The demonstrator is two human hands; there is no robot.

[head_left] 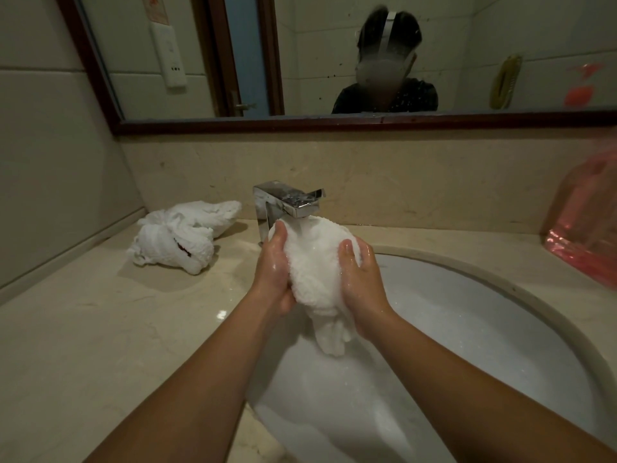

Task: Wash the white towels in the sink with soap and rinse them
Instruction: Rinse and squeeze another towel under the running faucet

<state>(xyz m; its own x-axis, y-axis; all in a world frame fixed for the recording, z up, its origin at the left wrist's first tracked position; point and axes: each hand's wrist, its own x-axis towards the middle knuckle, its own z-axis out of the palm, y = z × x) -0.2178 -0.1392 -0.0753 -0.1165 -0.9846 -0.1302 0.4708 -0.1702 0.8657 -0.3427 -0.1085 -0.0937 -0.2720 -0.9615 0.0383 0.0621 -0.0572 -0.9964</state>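
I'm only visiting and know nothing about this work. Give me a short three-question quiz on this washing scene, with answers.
1. True or false: both hands hold the same towel.
2. Where does the other white towel lie: (a) in the basin, (b) on the counter left of the tap, (c) on the mirror frame?
3. What is directly above the held towel?

Key:
1. True: left hand and right hand grip the held towel.
2. b: the other white towel lies on the counter.
3. The tap spout.

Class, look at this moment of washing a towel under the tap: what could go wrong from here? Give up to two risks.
1. Both wet hands, left hand and right hand, grip the bunched towel under the faucet; water may splash onto the countertop.
2. The twisted towels lie on that countertop beside the sink and might get wet again.
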